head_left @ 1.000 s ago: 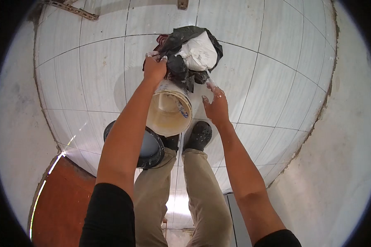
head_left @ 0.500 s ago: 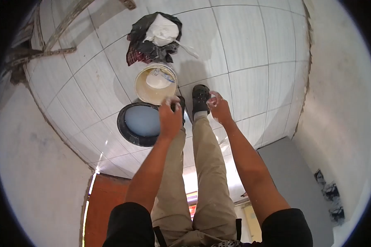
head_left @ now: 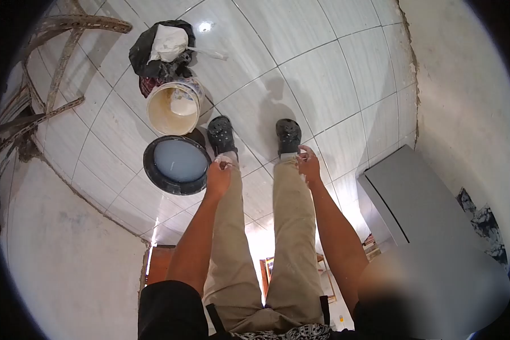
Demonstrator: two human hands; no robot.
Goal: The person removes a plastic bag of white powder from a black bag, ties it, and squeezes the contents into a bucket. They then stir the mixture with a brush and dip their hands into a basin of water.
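The left hand (head_left: 218, 177) hung loosely curled over the left trouser leg, pinching what looked like a small white scrap between the fingertips; what it was could not be told. The right hand (head_left: 309, 164) hovered by the right knee, fingers lightly bent and grasping nothing visible, both hands smeared with white. Below them, the cream plastic bucket (head_left: 173, 107) stood upright on the tiled floor (head_left: 334, 62) with a little pale material inside, touching the black basin (head_left: 177, 164) of pale liquid. Beyond the bucket lay the black bag (head_left: 158, 48) with its white lump. Judged from this, the bucket was set down and nothing was being mixed.
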